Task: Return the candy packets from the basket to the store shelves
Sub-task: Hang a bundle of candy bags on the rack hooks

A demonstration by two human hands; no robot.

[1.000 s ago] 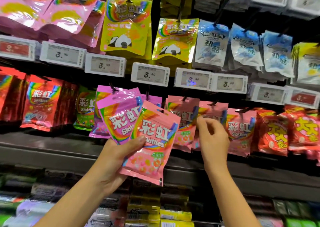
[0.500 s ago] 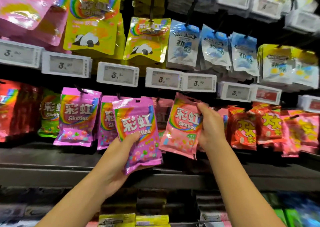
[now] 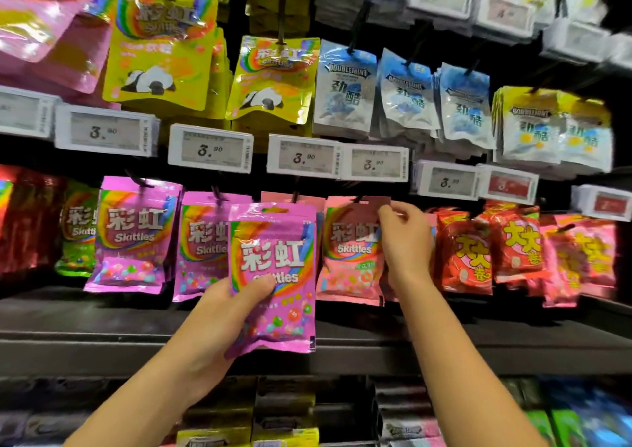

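The candy packets belong on the store shelves (image 3: 342, 337), whose hook rows fill the view, with white price tags (image 3: 210, 152) running across at about 12 o'clock from the hands. In the row below the tags, purple Skittles packets (image 3: 133, 238) hang toward 9 o'clock, pink ones sit in the middle and red packets (image 3: 466, 251) hang toward 3 o'clock. The purple packet (image 3: 273, 279) in hand sits upright in front of that row, overlapping a hanging purple one just to its 9 o'clock side. The left hand (image 3: 222, 320) grips it from below, thumb pressed across its printed front, fingers hidden behind. The right hand (image 3: 405, 248) pinches the top right corner of the front pink packet (image 3: 349, 251), which appears to hang on its hook (image 3: 359, 199), though blur hides the hole itself. The step in hand looks like seating that pink packet: the person would do well to check that it hangs fully on the hook before letting go. The purple packet likely goes next to the hook at 10 o'clock from it; it should be carried by its lower half so the hang hole stays free.
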